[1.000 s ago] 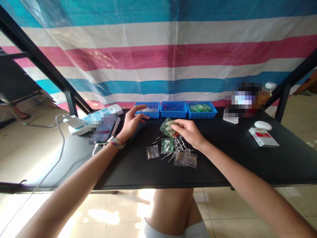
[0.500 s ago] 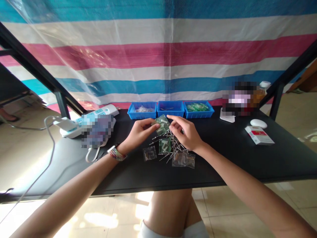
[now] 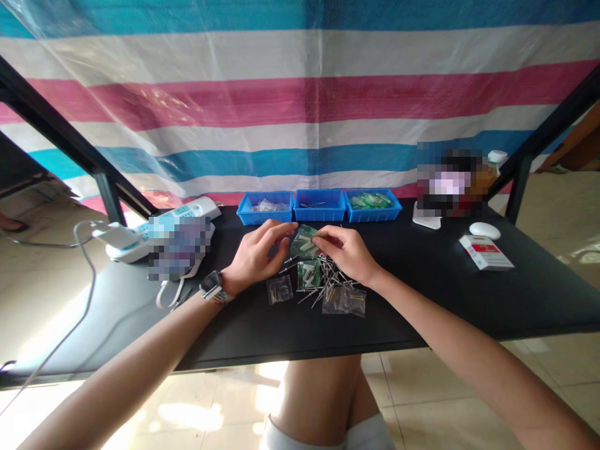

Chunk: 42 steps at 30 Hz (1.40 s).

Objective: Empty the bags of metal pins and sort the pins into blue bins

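My right hand (image 3: 349, 253) pinches a small green-tinted plastic bag (image 3: 302, 240) by its right side; pale, short pieces show inside it. My left hand (image 3: 262, 253) is just left of that bag, fingers apart and holding nothing. Beneath and to the right of the bag lies a loose pile of thin metal rods (image 3: 332, 275) that look like blind rivets, partly covered by my right hand. A second green bag (image 3: 308, 275) rests at the pile's left edge. Clear bags with brass-coloured pieces lie nearer me, one at the left (image 3: 280, 290) and an overlapping pair (image 3: 344, 301).
Behind my hands stand three blue bins: the left bin (image 3: 265, 217) holds clear bags, the middle bin (image 3: 320, 212) a few rods, the right bin (image 3: 374, 214) green bags. A power strip (image 3: 206, 209) is at left; a red-and-white box (image 3: 486, 253) and white oval object (image 3: 484, 230) at right.
My left hand has let go of the green bag and moved slightly left, its fingers opening. My right hand now pinches the bag, which sits a little lower.
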Motion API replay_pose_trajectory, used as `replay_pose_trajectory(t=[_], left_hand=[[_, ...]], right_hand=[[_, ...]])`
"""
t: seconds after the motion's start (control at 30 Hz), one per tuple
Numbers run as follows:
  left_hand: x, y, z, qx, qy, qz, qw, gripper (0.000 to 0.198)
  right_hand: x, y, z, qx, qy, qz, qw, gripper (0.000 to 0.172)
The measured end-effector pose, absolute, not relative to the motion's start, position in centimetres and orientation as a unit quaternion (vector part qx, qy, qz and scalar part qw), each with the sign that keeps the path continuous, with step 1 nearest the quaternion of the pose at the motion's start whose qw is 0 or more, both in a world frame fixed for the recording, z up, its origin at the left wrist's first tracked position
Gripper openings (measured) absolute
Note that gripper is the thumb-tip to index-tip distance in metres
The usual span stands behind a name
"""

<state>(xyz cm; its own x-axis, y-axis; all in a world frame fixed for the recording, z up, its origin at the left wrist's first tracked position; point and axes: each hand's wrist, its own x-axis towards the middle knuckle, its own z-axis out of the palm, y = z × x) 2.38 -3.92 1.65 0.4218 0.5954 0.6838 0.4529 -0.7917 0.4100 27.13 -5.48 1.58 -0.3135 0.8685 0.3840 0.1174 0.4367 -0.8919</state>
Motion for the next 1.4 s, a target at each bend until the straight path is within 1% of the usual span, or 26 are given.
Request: replay_pose_trajectory(t=[0.07,0.13,0.23,0.3,0.37,0.47,0.5,0.57,0.67,0.77,0.83,0.9,0.97,1.07,1.13,1.2,1.27,1.33,1.4], left_hand=[[1.9,-3.7,2.0,0.867,0.281,0.411,-0.027,0.035],[1.8,-3.6,2.5,0.888,0.251,0.380,-0.065,0.034],[2.1,-3.8,2.9,0.892,0.235,0.384,-0.034,0.025],[2.4,-3.8,2.8,0.868,0.264,0.419,0.017,0.017],[2.7,-3.4,2.4,0.821,0.328,0.462,0.066,0.017],[2.4,-2.1,2.0,0.731,0.432,0.512,0.134,0.025],[2.1,-1.5,1.8,0.697,0.453,0.532,0.161,0.027],[1.2,-0.3,1.5,0.646,0.470,0.559,0.220,0.031],[-0.1,1.3,0.9,0.585,0.468,0.594,0.292,0.041],[-0.8,1.9,0.4,0.543,0.458,0.613,0.346,0.057],[-0.9,1.8,0.3,0.550,0.447,0.612,0.351,0.060],[-0.7,1.6,0.4,0.579,0.441,0.604,0.325,0.055],[-0.6,1.3,0.5,0.613,0.445,0.589,0.283,0.045],[-0.3,0.8,0.6,0.655,0.458,0.560,0.218,0.031],[-0.1,0.2,0.7,0.690,0.448,0.538,0.183,0.024],[0.2,-0.6,0.9,0.734,0.413,0.518,0.152,0.021],[0.7,-1.6,1.3,0.780,0.361,0.499,0.107,0.023],[1.3,-2.5,1.6,0.824,0.302,0.478,0.038,0.036],[1.9,-3.2,2.0,0.854,0.251,0.454,-0.035,0.050]], right_hand=[[27.0,-5.3,1.6,-0.348,-0.648,0.496,0.462,0.044],[27.1,-5.2,1.8,-0.334,-0.601,0.566,0.455,0.049],[27.5,-5.3,2.4,-0.325,-0.563,0.629,0.426,0.051],[28.0,-5.5,2.9,-0.334,-0.573,0.621,0.417,0.050],[28.3,-5.8,3.3,-0.343,-0.627,0.552,0.429,0.043],[28.1,-6.8,3.5,-0.299,-0.773,0.358,0.430,0.018],[27.8,-7.2,3.5,-0.268,-0.818,0.294,0.415,0.013],[27.1,-8.0,3.0,-0.207,-0.888,0.195,0.361,0.021],[26.2,-8.9,1.7,-0.165,-0.941,0.119,0.271,0.033],[25.7,-8.9,0.5,-0.161,-0.954,0.093,0.233,0.029],[25.6,-8.5,0.1,-0.163,-0.955,0.081,0.234,0.022],[25.6,-8.1,0.1,-0.160,-0.956,0.062,0.237,0.016],[25.5,-7.8,0.1,-0.148,-0.960,0.037,0.235,0.013],[25.3,-7.8,0.2,-0.137,-0.961,0.013,0.238,0.016],[25.1,-8.0,0.2,-0.146,-0.955,0.031,0.257,0.018],[25.0,-8.1,0.1,-0.183,-0.931,0.088,0.304,0.019],[24.9,-7.9,-0.2,-0.251,-0.876,0.181,0.371,0.017],[24.9,-7.3,-0.6,-0.316,-0.790,0.299,0.431,0.014],[25.0,-6.4,-0.8,-0.348,-0.701,0.412,0.466,0.020]])
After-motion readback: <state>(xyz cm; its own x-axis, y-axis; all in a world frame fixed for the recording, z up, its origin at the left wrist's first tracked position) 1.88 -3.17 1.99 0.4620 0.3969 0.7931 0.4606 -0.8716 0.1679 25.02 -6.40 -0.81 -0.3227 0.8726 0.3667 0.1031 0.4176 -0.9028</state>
